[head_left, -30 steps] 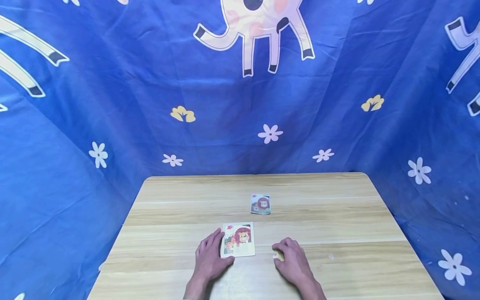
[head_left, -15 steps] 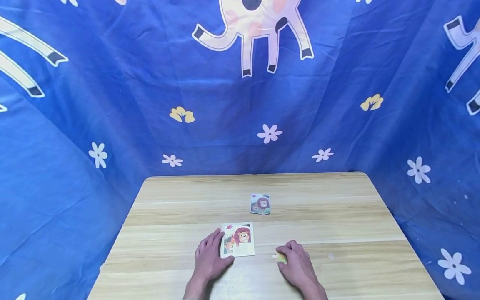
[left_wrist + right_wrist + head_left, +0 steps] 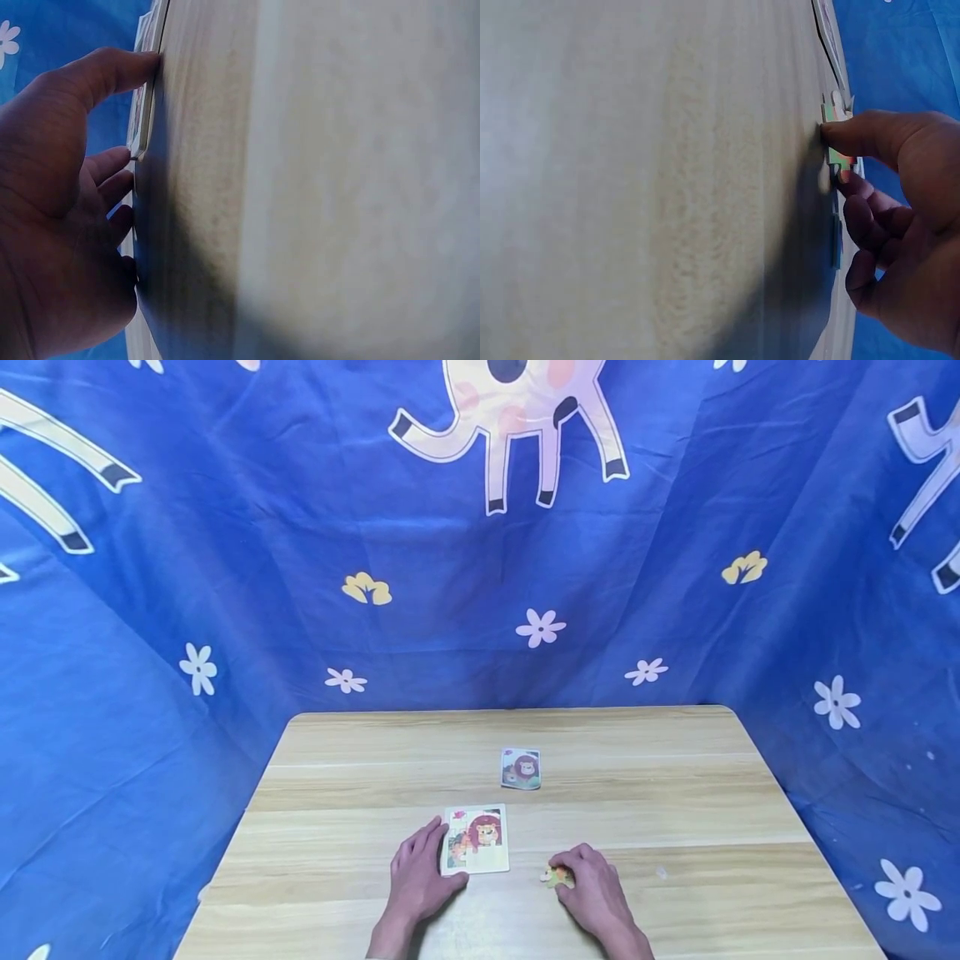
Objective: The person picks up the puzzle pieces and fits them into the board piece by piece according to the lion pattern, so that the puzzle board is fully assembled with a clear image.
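My left hand (image 3: 422, 875) holds the near left corner of a puzzle board (image 3: 492, 862), thumb on the near edge and fingers along the left side. Lion picture pieces fill the board's top and left, while its lower right shows bare cream. In the left wrist view the thumb presses the edge of the board (image 3: 147, 124). To the right of it, my right hand (image 3: 594, 887) pinches a green and orange jigsaw piece (image 3: 553, 877) between thumb and index finger, low over the table. In the right wrist view another thin flat piece (image 3: 837, 241) lies beside the curled fingers.
A small picture card (image 3: 521, 768) with the same lion lies behind the board on the wooden table (image 3: 675, 793). A small pale patch (image 3: 662, 873) shows right of my right hand. Blue patterned cloth (image 3: 450, 635) hangs round the table's back and sides.
My right hand has shifted slightly right and toward me since a second ago. The piece in its fingers now shows green and orange instead of yellow. My left hand and the board stay put.
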Demonstrator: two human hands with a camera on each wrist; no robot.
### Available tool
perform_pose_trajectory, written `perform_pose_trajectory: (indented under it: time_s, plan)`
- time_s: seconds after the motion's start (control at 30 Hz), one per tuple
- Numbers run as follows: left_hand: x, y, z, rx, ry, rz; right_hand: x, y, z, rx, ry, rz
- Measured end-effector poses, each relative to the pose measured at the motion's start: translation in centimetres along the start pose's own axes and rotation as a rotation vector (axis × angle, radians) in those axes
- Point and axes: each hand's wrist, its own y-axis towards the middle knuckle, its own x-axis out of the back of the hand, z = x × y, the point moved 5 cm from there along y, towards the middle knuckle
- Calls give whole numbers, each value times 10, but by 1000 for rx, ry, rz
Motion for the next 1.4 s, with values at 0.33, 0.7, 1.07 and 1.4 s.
perform_pose_trajectory:
  time_s: [0.33,0.7,1.07,1.4]
  plan:
    - [0,0,-1,2,-10,1,-6,5,2,23,131,-1]
    - [1,-1,-2,-3,3,5,-14,20,14,30,247,41]
    - [3,-3,-3,-8,0,-4,-24,40,41,99,246,124]
    - [5,-4,-5,-11,5,-4,-39,49,60,125,239,197]
